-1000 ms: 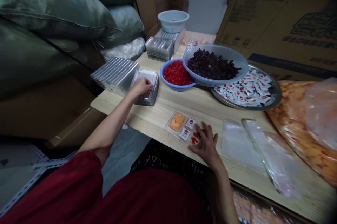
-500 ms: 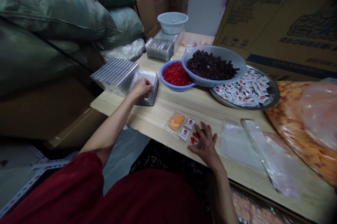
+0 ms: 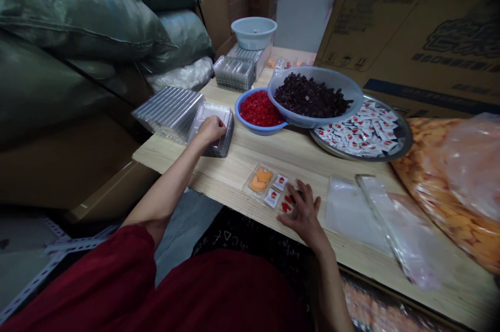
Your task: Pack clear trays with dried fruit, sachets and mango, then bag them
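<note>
My left hand (image 3: 212, 129) rests over a stack of clear plastic trays (image 3: 215, 150), its fingers curled together near the top tray's right side. Whatever those fingertips pinch, if anything, is hidden. At the table's front edge lies a filled clear tray (image 3: 250, 186) with orange pieces (image 3: 261, 179), two white printed sachets (image 3: 272, 197) and red pieces (image 3: 286, 207). Over its right end my right hand (image 3: 304, 211) is spread, fingers apart, partly covering the red pieces and some dark ones. It seems to touch the tray, holding nothing.
Further back are a blue bowl of red pieces (image 3: 260, 108), a bowl of dark pieces (image 3: 312, 95) and a metal pan of sachets (image 3: 363, 131). Clear plastic bags (image 3: 351, 207) and a large bag of orange pieces (image 3: 441, 176) lie right. More stacked trays (image 3: 167, 111) stand left.
The view has shifted very slightly. Both hands stay in nearly the same places, the left at the tray stack and the right over the filled tray.
</note>
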Tool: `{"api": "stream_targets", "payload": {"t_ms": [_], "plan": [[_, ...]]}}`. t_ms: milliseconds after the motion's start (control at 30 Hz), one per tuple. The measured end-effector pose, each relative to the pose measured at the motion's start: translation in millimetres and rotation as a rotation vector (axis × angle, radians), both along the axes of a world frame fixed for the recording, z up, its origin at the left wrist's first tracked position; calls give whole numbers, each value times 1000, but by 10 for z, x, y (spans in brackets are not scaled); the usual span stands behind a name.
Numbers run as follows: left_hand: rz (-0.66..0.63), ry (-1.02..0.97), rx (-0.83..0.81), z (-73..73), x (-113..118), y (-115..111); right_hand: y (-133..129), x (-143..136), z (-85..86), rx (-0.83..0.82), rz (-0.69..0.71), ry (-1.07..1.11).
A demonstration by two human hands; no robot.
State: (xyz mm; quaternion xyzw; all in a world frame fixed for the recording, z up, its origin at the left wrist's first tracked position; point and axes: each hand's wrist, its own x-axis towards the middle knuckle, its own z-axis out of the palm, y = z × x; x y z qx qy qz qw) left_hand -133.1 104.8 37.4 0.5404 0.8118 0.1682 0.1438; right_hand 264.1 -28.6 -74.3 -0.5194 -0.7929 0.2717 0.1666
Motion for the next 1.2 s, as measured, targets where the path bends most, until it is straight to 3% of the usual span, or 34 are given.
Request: {"api": "stream_targets", "payload": {"t_ms": [200, 433, 567, 667, 800, 867, 967, 1067, 1200], "plan": [[-18, 43, 25, 73, 37, -74, -9, -10, 22, 16, -3, -35], [-47, -198, 452, 256, -77, -379, 28, 52, 17, -11, -2, 26], [-124, -462, 638, 489, 224, -714, 28, -138, 294, 56, -193, 346], [-254, -762, 634, 589, 694, -1064, -39, -498, 608, -120, -293, 806], [-377, -1173, 525, 409, 1276, -1446, -87, -950, 818, -744, -284, 1285], [-358, -1300, 461, 244, 1420, -1515, -68, -1012, 819, -912, -304, 1442], [-263, -1397, 356, 76, 1401, -1468, -29, -880, 770, -786, -457, 1539], [-143, -1487, 319, 26, 1201, -1356, -47, -644, 690, -549, -542, 1397], [-174, -1263, 295, -149, 1004, -1268, -167, -460, 525, -319, -594, 1169]]}}
